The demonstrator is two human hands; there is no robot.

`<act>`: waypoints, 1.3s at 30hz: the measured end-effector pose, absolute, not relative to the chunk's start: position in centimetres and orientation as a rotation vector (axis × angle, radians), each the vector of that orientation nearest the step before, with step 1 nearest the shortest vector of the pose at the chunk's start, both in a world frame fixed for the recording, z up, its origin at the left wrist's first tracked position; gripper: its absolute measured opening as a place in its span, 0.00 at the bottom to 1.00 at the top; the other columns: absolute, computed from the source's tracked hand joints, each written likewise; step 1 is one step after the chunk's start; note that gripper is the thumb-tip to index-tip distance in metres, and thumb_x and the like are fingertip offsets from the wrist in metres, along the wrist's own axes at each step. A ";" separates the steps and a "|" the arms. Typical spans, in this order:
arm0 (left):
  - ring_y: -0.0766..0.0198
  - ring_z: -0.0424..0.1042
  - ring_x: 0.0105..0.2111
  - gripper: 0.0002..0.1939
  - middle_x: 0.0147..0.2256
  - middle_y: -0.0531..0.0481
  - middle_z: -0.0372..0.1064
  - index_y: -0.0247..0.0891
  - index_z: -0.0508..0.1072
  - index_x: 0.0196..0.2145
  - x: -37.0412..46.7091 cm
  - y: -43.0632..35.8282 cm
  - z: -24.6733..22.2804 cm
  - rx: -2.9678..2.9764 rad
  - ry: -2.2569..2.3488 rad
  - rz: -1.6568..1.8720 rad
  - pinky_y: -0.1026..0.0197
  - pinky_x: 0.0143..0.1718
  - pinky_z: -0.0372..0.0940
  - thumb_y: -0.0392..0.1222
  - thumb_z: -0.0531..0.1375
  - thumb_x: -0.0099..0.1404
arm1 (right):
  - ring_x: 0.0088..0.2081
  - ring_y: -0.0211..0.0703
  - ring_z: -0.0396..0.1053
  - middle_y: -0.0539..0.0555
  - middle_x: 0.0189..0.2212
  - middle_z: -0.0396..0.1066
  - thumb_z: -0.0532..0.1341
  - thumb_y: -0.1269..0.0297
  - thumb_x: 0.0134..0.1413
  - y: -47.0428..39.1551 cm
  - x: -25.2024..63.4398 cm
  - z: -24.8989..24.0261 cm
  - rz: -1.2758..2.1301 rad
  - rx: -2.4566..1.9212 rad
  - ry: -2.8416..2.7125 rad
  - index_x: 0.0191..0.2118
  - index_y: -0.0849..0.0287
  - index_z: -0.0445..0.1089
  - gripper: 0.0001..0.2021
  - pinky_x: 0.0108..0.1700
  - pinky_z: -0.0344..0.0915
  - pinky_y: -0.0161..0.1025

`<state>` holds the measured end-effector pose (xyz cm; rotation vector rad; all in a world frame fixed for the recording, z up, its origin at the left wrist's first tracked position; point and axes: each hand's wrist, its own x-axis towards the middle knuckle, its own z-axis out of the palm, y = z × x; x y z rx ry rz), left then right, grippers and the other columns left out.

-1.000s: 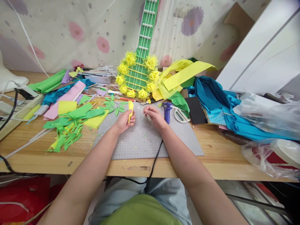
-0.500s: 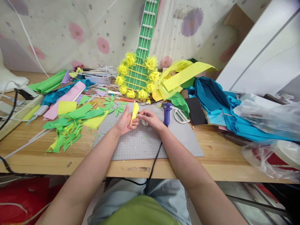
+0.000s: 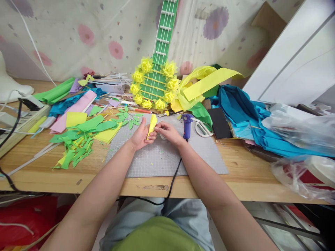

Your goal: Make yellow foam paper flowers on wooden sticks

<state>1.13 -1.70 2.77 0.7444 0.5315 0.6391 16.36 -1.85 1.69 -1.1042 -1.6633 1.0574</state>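
A small folded piece of yellow paper (image 3: 152,126) stands upright between my hands, over the grey cutting mat (image 3: 154,162). My left hand (image 3: 141,136) is closed round its lower part, with the thumb raised. The fingers of my right hand (image 3: 169,132) are pinched at the paper's right edge. Just right of my right hand lies a purple glue gun (image 3: 186,126), and beside it are white-handled scissors (image 3: 203,129). Green paper leaves (image 3: 130,120) lie behind my left hand. A green guitar shape (image 3: 154,83) ringed with yellow paper flowers leans at the back.
Green and yellow scraps (image 3: 74,150) are piled on the left of the wooden table (image 3: 99,181). Blue paper (image 3: 235,104), a black flat object (image 3: 220,123) and a plastic bag (image 3: 306,174) are on the right. A black cable (image 3: 174,181) crosses the front edge.
The view has shifted slightly. Both hands keep nearly the same pose round the yellow paper, and the round clear item behind my right fingers shows less.
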 end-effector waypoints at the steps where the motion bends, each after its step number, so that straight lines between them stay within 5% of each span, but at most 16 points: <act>1: 0.75 0.49 0.15 0.30 0.19 0.56 0.48 0.36 0.62 0.31 1.1 -1.7 2.8 0.749 0.532 0.641 0.74 0.11 0.41 0.69 0.45 0.54 | 0.32 0.36 0.60 0.48 0.25 0.60 0.58 0.53 0.43 -1.8 16.4 1.6 1.052 -1.109 -1.664 0.22 0.58 0.59 0.13 0.40 0.58 0.36; 10: 0.75 0.49 0.15 0.26 0.19 0.57 0.48 0.36 0.62 0.33 1.4 -2.0 3.1 0.733 0.548 0.647 0.74 0.10 0.41 0.65 0.49 0.55 | 0.33 0.36 0.61 0.48 0.25 0.60 0.58 0.54 0.43 -1.5 16.2 1.0 0.960 -1.177 -1.682 0.21 0.58 0.59 0.13 0.40 0.58 0.37; 16: 0.77 0.49 0.15 0.10 0.19 0.59 0.47 0.37 0.60 0.35 1.6 -2.1 2.8 0.813 0.625 0.674 0.76 0.12 0.38 0.38 0.57 0.55 | 0.34 0.37 0.62 0.49 0.26 0.61 0.57 0.56 0.43 -1.4 16.3 0.8 0.943 -1.193 -1.698 0.21 0.58 0.58 0.12 0.40 0.58 0.37; 39: 0.79 0.47 0.15 0.20 0.21 0.60 0.50 0.39 0.54 0.33 1.5 -2.3 2.3 1.007 0.699 0.704 0.72 0.15 0.37 0.25 0.53 0.41 | 0.25 0.32 0.53 0.45 0.20 0.56 0.56 0.52 0.45 -1.8 16.5 1.6 1.082 -1.110 -1.710 0.21 0.59 0.58 0.15 0.31 0.52 0.33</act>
